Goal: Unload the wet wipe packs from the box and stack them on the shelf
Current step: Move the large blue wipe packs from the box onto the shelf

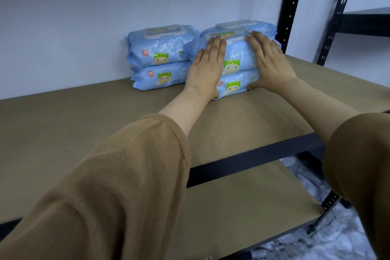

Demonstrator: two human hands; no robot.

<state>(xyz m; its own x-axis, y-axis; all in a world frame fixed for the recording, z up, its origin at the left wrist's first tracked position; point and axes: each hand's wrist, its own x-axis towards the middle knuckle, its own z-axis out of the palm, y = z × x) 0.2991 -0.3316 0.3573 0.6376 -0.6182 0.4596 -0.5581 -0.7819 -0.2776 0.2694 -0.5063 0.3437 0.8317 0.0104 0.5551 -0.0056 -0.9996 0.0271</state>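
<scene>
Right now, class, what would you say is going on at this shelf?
A person in brown sleeves is stocking blue wet wipe packs on the shelf. Both hands lie flat against the front stack, two packs high: the left hand on its left side, the right hand on its right. It sits in front of another pack by the black upright. A second stack, also two high, stands to the left against the wall. The box is out of view.
</scene>
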